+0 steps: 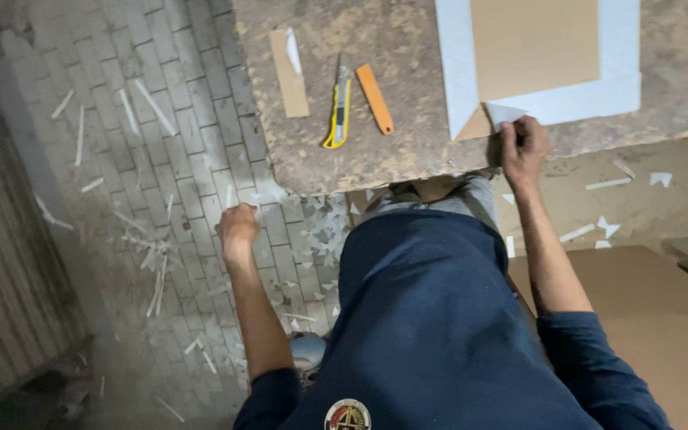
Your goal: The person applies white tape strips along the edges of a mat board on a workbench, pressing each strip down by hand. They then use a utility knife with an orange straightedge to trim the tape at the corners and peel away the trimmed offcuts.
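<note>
Right hand [524,147] sits at the near edge of the worn, speckled chipboard worktable [376,155], fingers curled and pinching the folded corner flap of the pale blue-white paper sheet [623,89]. That sheet lies flat on the table's far right part, with a flat brown cardboard panel [535,44] on top of it, so the paper shows as a border along the left and bottom of the panel. The pinched corner is turned up over the panel's lower left corner, touching it.

Left hand [237,231] hangs off the table, out to the left over the grey brick-paved floor [177,87], loosely closed; whether it grips a small white scrap is unclear because the hand is blurred. It is well apart from the sheet.

On the table, left of the sheet: a yellow-and-grey utility knife [338,105] lying lengthwise, just beside it an orange flat stick-shaped tool [375,98], slightly angled, not touching the knife as far as visible. Further left, a narrow brown cardboard strip [289,74] with a small white paper sliver [293,49] on its upper end.

Floor is littered with thin white paper offcuts [153,263], densest below the left hand. Small white triangle scraps [607,227] lie on the brownish surface right of the person. Large brown cardboard board [662,326] at lower right, beside the right arm. Person wears a dark navy long-sleeved top [431,318], sleeves pushed up.
</note>
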Demonstrator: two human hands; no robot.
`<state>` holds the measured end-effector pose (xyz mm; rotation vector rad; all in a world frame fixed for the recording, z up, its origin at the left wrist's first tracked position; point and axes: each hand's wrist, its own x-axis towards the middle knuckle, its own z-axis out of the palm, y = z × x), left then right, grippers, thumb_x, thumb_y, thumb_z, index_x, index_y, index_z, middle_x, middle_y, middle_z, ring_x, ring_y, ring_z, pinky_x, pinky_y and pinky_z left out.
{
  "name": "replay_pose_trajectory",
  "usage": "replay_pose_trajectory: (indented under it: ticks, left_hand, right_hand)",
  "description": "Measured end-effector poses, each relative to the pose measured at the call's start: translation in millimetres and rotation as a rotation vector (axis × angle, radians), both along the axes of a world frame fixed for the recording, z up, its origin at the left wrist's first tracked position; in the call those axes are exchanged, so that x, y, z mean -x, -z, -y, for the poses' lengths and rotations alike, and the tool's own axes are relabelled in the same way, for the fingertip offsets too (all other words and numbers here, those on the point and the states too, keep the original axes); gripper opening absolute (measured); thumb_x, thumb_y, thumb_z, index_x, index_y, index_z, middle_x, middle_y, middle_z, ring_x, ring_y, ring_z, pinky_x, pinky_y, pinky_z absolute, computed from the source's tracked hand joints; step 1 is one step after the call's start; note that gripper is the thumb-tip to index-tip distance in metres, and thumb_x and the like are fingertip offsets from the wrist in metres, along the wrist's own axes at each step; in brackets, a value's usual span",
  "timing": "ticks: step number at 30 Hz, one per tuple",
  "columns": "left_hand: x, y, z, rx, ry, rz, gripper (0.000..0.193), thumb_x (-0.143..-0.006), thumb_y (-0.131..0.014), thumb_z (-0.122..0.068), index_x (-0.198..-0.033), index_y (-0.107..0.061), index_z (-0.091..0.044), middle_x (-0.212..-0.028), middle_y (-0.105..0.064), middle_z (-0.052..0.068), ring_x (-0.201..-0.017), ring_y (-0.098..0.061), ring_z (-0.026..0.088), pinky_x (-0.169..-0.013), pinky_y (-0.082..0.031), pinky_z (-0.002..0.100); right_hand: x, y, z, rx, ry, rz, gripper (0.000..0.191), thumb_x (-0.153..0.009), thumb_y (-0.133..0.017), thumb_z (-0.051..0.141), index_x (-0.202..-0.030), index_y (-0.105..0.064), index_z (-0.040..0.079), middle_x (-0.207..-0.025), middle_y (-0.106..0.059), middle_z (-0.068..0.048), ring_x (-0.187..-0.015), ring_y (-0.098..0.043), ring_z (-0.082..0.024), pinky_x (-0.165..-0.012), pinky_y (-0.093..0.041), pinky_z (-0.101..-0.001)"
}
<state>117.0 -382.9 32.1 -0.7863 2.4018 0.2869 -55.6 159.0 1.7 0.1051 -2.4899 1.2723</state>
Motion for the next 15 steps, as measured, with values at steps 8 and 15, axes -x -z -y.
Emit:
replay_pose_trajectory:
  ticks: [8, 15]
  left_hand:
    - [133.4, 7.6, -59.3, -0.27, 0.265, -1.048, 0.062, -0.075, -0.051, 0.02, -0.132, -0.066, 0.001, -0.131, -0.067, 0.019, -0.123, -0.064, 0.037, -0.108, -0.049, 0.042]
    - [224.5, 0.5, -97.0, -0.245, 0.164, -0.929, 0.053, -0.089, -0.06, 0.013, -0.141, -0.061, 0.001, -0.116, -0.062, 0.015, -0.11, -0.061, 0.029, -0.095, -0.051, 0.035]
  right_hand:
    - [-4.0, -5.8, 7.0, 0.059, -0.024, 0.037, 0.015, -0.108, -0.074, 0.008, -0.111, -0.064, -0.002, -0.092, -0.069, -0.014, -0.081, -0.064, -0.024, -0.076, -0.052, -0.0366]
    - [-3.5, -20.7, 14.3, 0.052, -0.025, 0.036, 0.015, -0.109, -0.074, 0.007, -0.107, -0.063, -0.002, -0.087, -0.068, -0.014, -0.078, -0.063, -0.022, -0.074, -0.05, -0.0354]
